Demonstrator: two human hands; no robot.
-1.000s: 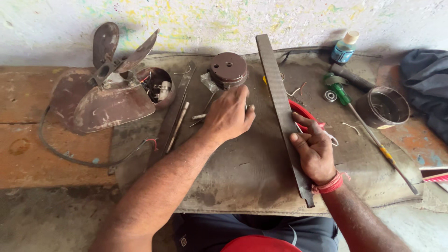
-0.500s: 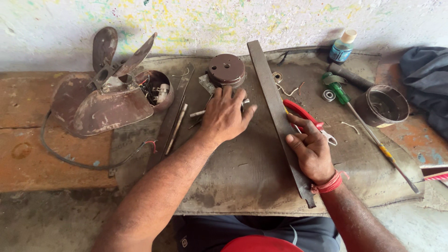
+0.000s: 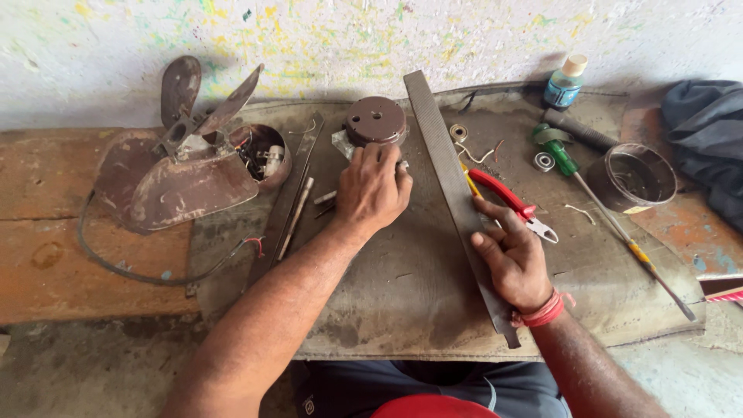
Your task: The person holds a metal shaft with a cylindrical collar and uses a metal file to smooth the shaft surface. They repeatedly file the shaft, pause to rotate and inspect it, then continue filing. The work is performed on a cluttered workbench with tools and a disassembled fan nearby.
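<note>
My left hand (image 3: 371, 190) lies palm down with its fingers curled against the near side of a round brown motor part (image 3: 375, 120). What is under the fingers is hidden. My right hand (image 3: 512, 259) grips a long flat metal bar (image 3: 441, 155) near its lower end, thumb on its left edge and fingers over its right edge. The bar runs diagonally across a grey mat (image 3: 402, 286). Red-handled pliers (image 3: 507, 197) lie just beyond my right fingers.
A rusty fan blade with motor housing and loose wires (image 3: 186, 166) sits at the left on a wooden bench (image 3: 46, 255). A green-handled screwdriver (image 3: 596, 201), round tin (image 3: 631, 178), small bottle (image 3: 563, 81), bearings (image 3: 544, 161) and dark cloth (image 3: 708, 135) lie to the right.
The far end of the bar has swung a little left, toward the brown motor part. My left hand stays at the part and my right hand stays on the bar.
</note>
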